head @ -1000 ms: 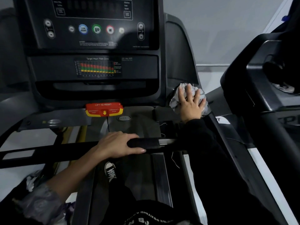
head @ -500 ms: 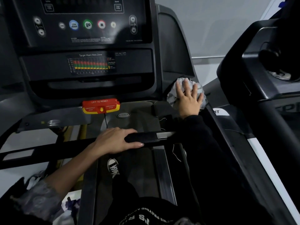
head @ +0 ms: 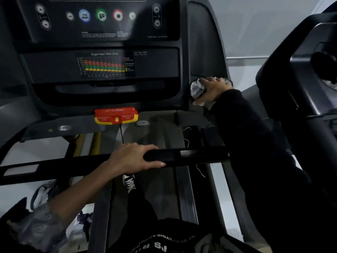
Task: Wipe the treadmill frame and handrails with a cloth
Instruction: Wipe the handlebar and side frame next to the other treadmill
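A crumpled white-grey cloth [head: 197, 90] lies against the dark right upright [head: 204, 42] of the treadmill frame, beside the console. My right hand [head: 212, 91], in a black sleeve, is spread over the cloth and presses it to the frame, fingers across the top and thumb low on the left. My left hand [head: 133, 157] grips the black crossbar handrail [head: 182, 155] in front of me, fingers over the top and thumb along the near side.
The console [head: 102, 15] with round buttons fills the top, with a red and yellow emergency stop [head: 115, 115] beneath it. A neighbouring machine [head: 300, 79] stands close on the right. My black shoe [head: 129, 183] stands on the belt [head: 160, 189] below the bar.
My right hand has turned sideways over the cloth and slid it a little up the upright. The view has moved closer to the console. My left hand stays on the crossbar.
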`<action>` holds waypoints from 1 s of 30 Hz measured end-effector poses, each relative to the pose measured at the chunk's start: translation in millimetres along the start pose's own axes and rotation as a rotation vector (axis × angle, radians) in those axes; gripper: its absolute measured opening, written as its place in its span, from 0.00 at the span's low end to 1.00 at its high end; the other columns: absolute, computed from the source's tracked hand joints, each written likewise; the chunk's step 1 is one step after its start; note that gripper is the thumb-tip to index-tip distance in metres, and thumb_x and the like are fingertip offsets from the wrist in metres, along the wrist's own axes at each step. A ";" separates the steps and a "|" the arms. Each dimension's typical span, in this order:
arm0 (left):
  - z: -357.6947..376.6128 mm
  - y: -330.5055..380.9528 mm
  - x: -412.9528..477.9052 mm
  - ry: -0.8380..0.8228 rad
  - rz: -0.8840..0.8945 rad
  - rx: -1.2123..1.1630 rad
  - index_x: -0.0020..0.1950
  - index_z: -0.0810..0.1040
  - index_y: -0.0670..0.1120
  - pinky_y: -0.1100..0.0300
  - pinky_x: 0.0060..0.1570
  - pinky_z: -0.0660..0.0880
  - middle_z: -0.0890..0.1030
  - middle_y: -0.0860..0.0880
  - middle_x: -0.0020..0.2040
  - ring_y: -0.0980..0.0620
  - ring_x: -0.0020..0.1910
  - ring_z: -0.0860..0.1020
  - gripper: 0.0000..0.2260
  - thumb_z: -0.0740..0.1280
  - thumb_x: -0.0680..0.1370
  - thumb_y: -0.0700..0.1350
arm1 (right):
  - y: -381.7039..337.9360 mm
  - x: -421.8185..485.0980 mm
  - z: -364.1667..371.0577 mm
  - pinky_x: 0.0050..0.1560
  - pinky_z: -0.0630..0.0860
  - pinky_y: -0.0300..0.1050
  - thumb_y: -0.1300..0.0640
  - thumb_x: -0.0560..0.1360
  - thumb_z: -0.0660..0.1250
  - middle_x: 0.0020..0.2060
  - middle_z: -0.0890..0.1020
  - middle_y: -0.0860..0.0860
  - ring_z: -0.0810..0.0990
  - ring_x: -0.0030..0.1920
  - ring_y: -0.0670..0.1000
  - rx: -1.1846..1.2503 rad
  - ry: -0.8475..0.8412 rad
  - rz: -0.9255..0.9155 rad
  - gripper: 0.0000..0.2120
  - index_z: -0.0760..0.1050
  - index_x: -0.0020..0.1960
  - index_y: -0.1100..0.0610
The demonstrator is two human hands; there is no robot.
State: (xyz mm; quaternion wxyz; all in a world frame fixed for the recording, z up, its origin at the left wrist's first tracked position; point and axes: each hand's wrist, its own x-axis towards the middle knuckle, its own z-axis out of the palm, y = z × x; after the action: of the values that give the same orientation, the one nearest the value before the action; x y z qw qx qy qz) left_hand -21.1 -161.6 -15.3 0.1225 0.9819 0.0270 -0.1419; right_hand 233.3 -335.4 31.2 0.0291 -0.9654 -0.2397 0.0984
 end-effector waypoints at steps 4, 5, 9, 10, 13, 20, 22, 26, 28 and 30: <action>1.8 -4.5 2.3 -0.014 -0.007 -0.005 0.65 0.69 0.63 0.61 0.44 0.69 0.74 0.59 0.36 0.58 0.40 0.74 0.29 0.57 0.68 0.73 | -4.7 25.5 -14.9 0.74 0.49 0.51 0.42 0.64 0.75 0.77 0.52 0.51 0.50 0.76 0.56 -0.083 -0.163 -0.055 0.52 0.49 0.77 0.52; 2.6 -6.7 3.6 -0.020 -0.005 -0.016 0.65 0.69 0.62 0.60 0.44 0.70 0.77 0.58 0.38 0.57 0.41 0.76 0.30 0.56 0.67 0.74 | -6.8 32.5 -15.9 0.74 0.47 0.51 0.41 0.63 0.75 0.77 0.50 0.50 0.49 0.77 0.55 -0.108 -0.195 -0.062 0.54 0.47 0.77 0.52; 2.7 -11.0 7.5 -0.054 0.017 -0.043 0.66 0.69 0.61 0.61 0.43 0.68 0.81 0.56 0.44 0.57 0.43 0.77 0.32 0.56 0.66 0.75 | -17.7 48.0 -19.8 0.75 0.45 0.50 0.38 0.62 0.74 0.77 0.47 0.48 0.46 0.77 0.53 -0.155 -0.285 -0.098 0.56 0.43 0.77 0.50; 2.3 -10.7 7.7 -0.061 0.017 -0.052 0.66 0.69 0.61 0.61 0.43 0.68 0.81 0.56 0.44 0.57 0.43 0.77 0.32 0.56 0.66 0.75 | -20.3 46.9 -22.3 0.75 0.44 0.49 0.38 0.64 0.73 0.77 0.46 0.48 0.45 0.77 0.52 -0.150 -0.302 -0.106 0.55 0.42 0.77 0.50; 1.3 -9.7 8.3 -0.071 0.013 -0.074 0.65 0.69 0.62 0.61 0.43 0.69 0.81 0.56 0.45 0.59 0.41 0.75 0.31 0.58 0.66 0.74 | -20.6 42.6 -26.8 0.74 0.44 0.48 0.39 0.68 0.70 0.77 0.45 0.47 0.44 0.77 0.52 -0.146 -0.302 -0.111 0.50 0.42 0.77 0.49; -0.4 -7.3 6.5 -0.060 0.007 -0.076 0.64 0.70 0.62 0.62 0.42 0.67 0.77 0.59 0.40 0.59 0.39 0.74 0.30 0.59 0.67 0.74 | -16.9 29.8 -25.2 0.75 0.47 0.49 0.27 0.56 0.67 0.77 0.51 0.46 0.49 0.76 0.51 -0.057 -0.273 -0.156 0.56 0.51 0.77 0.49; -0.3 -5.6 5.4 -0.043 0.015 -0.057 0.64 0.70 0.62 0.62 0.42 0.67 0.78 0.58 0.40 0.59 0.38 0.74 0.29 0.59 0.68 0.73 | -7.9 29.4 -22.7 0.66 0.67 0.48 0.34 0.64 0.69 0.66 0.74 0.49 0.73 0.64 0.46 -0.023 -0.262 -0.252 0.38 0.70 0.67 0.55; 2.9 -5.8 4.1 -0.015 0.020 -0.045 0.64 0.69 0.62 0.62 0.44 0.68 0.81 0.56 0.45 0.57 0.44 0.78 0.29 0.57 0.67 0.74 | 15.8 23.6 -15.4 0.29 0.72 0.40 0.37 0.73 0.63 0.34 0.83 0.55 0.78 0.29 0.51 0.370 -0.310 -0.187 0.22 0.79 0.44 0.57; 3.4 -5.9 4.4 -0.009 0.021 -0.039 0.64 0.69 0.63 0.61 0.43 0.67 0.81 0.56 0.45 0.57 0.44 0.78 0.29 0.57 0.68 0.74 | 14.8 24.5 -22.3 0.45 0.75 0.46 0.36 0.74 0.61 0.50 0.82 0.59 0.80 0.46 0.56 0.476 -0.310 0.016 0.26 0.79 0.55 0.58; 3.6 -5.9 4.6 -0.009 0.022 -0.031 0.64 0.69 0.63 0.62 0.44 0.68 0.81 0.56 0.45 0.57 0.44 0.78 0.29 0.56 0.67 0.74 | 12.3 36.7 -14.0 0.69 0.63 0.49 0.48 0.80 0.56 0.69 0.68 0.63 0.68 0.69 0.60 0.297 -0.275 -0.120 0.24 0.69 0.69 0.62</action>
State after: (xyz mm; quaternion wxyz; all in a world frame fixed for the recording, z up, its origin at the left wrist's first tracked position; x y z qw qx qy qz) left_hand -18.2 -156.8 -21.3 0.1393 0.9795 0.0176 -0.1447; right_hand 273.6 -329.2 37.2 0.1441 -0.9119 -0.2813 0.2618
